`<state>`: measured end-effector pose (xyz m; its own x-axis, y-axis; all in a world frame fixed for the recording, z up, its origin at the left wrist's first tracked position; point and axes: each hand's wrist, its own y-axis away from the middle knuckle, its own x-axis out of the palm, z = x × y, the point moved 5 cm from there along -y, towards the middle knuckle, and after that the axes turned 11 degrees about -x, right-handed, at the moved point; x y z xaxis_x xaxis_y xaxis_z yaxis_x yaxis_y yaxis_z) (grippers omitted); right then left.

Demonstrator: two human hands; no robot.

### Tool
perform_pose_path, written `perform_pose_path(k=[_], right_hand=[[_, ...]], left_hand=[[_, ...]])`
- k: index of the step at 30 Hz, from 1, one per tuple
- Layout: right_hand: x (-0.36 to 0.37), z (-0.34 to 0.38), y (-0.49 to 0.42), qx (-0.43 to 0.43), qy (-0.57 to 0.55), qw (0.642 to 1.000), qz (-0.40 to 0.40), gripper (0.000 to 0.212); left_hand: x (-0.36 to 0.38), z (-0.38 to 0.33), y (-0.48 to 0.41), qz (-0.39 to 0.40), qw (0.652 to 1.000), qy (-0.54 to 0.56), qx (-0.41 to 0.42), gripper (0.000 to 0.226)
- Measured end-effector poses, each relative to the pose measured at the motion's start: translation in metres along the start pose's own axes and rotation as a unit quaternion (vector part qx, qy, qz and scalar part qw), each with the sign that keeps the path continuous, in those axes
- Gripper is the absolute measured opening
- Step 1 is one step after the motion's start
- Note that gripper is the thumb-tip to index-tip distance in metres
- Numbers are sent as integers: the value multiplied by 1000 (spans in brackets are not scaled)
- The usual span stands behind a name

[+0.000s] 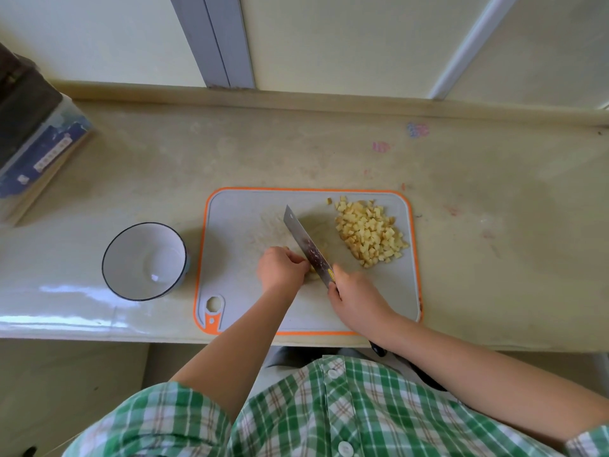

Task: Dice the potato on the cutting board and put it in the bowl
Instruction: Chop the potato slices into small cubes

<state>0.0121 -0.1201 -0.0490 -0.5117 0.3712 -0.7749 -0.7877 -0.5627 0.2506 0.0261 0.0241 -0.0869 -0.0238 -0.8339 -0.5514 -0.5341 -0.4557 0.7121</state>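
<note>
Chopping, right hand (354, 301) clamped on broad steel cleaver (304, 244), left hand (281, 268) pinching the last pale-yellow potato piece (313, 271) — knuckles just beside its edge, risking a nick.

The only camera rides on my head, wide-angle, facing forward and steeply down. My left hand (281, 268) and right hand (357, 300) sit close beneath it, mid-frame, with the counter (296, 153) and wall (329, 44) beyond them.

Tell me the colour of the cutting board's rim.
Orange, round a grey cutting board; the head view shows it clearly.
</note>
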Motion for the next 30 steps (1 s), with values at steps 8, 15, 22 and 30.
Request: perform_pose_path(k=[8, 15, 22, 30], right_hand=[[14, -2, -6, 15, -14, 1000, -14, 11], [6, -5, -9, 6, -38, 999, -35, 10], [-38, -28, -2, 70, -123, 982, -125, 18], [-41, -34, 14, 99, -140, 980, -102, 18]], left_hand=[[0, 0, -2, 12, 1000, 8, 4, 14], [-3, -5, 2, 15, 998, -43, 45, 12], [-1, -29, 4, 8, 840, -316, 441, 38], [17, -52, 13, 39, 637, -476, 605, 37]])
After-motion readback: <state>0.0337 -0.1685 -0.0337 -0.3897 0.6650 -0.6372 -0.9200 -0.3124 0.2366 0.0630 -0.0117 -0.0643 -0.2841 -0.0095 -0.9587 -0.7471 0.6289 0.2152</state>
